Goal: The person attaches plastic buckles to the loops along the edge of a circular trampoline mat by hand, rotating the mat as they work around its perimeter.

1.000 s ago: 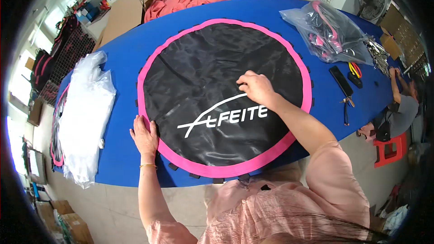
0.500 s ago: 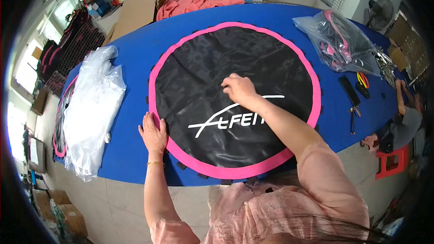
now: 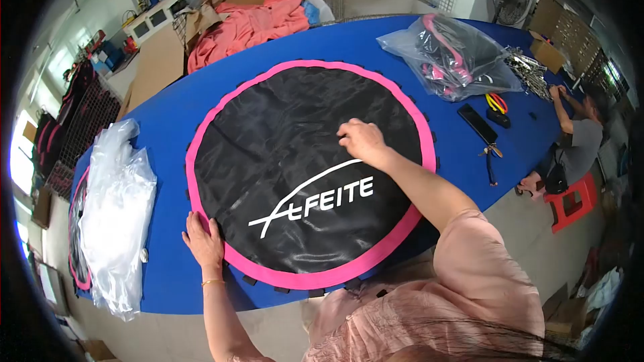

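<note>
Mat (image 3: 282, 127), round and black, lay under the right hand (image 3: 363, 142), with its white word (image 3: 331, 200) facing up, nearer the person than that hand. The right fingers were curled; I could not tell if they pinched anything. The left hand (image 3: 204, 241) was loose and open, touching the pink edge (image 3: 322, 280). Clear plastic (image 3: 121, 221) lay left of it. The mat looked all spread out, but some small wrinkles (image 3: 325, 252) were left.

Left: my left hand (image 3: 204, 241) rests at the lower-left rim of the round mat (image 3: 302, 154), fingers extended. Right: my right hand (image 3: 362, 142), fingers curled, is right of its centre; forearm (image 3: 422, 186) crosses its rim.
</note>
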Tool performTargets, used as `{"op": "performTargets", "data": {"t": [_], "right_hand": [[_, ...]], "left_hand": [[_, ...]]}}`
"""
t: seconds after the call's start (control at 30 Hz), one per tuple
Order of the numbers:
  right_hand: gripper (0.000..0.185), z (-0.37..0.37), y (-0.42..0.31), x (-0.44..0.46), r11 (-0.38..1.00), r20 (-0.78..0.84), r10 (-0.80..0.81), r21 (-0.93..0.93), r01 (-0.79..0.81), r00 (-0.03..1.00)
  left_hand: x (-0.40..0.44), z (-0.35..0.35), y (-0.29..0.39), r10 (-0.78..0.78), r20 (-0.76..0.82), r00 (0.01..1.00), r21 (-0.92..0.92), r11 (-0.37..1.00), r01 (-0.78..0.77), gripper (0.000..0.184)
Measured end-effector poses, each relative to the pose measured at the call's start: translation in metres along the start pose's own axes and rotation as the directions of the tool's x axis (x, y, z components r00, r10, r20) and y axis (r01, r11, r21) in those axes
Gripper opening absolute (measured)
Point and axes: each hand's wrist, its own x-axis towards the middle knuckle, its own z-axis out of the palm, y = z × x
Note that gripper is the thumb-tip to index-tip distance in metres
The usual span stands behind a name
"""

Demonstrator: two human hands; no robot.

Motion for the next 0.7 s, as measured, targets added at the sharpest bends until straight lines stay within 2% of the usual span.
{"op": "performTargets", "data": {"t": [0.27, 0.37, 0.43, 0.5, 0.57, 0.63, 0.7], "right_hand": [[0.020, -0.060, 0.117, -0.013, 0.932, -0.124, 0.316, -0.147, -0.332, 0.941], [0.019, -0.063, 0.122, -0.018, 0.917, -0.164, 0.363, -0.111, -0.383, 0.917], [0.021, -0.061, 0.118, -0.021, 0.929, -0.153, 0.332, -0.118, -0.351, 0.931], [0.023, -0.059, 0.114, -0.022, 0.938, 0.009, 0.335, 0.092, -0.335, 0.942], [0.025, -0.059, 0.111, -0.023, 0.942, 0.002, 0.331, 0.054, -0.331, 0.944], [0.025, -0.057, 0.112, -0.021, 0.942, -0.079, 0.328, -0.047, -0.332, 0.941], [0.025, -0.055, 0.112, -0.016, 0.932, -0.103, 0.355, -0.034, -0.360, 0.929]], "left_hand": [[0.001, 0.003, -0.003, 0.004, -0.006, 1.000, 0.021, 1.000, -0.003, 0.060], [0.000, 0.002, -0.002, 0.007, 0.003, 1.000, 0.039, 0.999, -0.007, 0.060], [0.001, 0.004, -0.004, 0.011, 0.004, 1.000, 0.053, 0.999, -0.012, 0.061], [0.001, 0.003, -0.004, 0.015, 0.008, 1.000, 0.067, 0.998, -0.015, 0.061], [0.001, 0.003, -0.004, 0.009, 0.012, 1.000, 0.074, 0.997, -0.010, 0.062], [0.001, 0.004, -0.005, 0.006, 0.013, 1.000, 0.072, 0.997, -0.007, 0.062], [0.001, 0.005, -0.005, 0.003, 0.012, 1.000, 0.068, 0.998, -0.004, 0.063]]}}
